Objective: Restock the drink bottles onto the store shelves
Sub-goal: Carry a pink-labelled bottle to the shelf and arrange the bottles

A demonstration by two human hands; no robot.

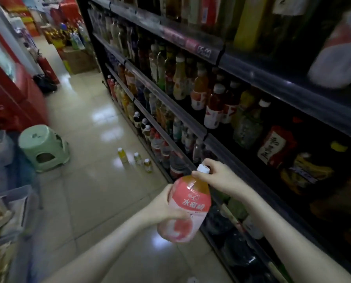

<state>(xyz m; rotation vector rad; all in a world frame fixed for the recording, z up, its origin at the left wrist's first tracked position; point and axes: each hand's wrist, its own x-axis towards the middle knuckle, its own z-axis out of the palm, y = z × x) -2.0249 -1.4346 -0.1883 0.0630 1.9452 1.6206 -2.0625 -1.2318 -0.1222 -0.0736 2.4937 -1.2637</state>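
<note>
A pink-labelled peach drink bottle (188, 203) with a white cap is held tilted in front of the dark shelves (203, 130). My left hand (162, 209) grips its body from the left side. My right hand (215, 174) pinches the neck and cap from the right. Three small yellow drink bottles (137, 159) stand on the tiled floor beside the lowest shelf. The shelves hold rows of assorted drink bottles.
A pale green plastic stool (43, 148) stands on the floor at the left. Red cabinets (17, 92) and bagged goods line the left side of the aisle. A cardboard box (78, 59) and a red fire extinguisher (48, 69) sit at the aisle's far end.
</note>
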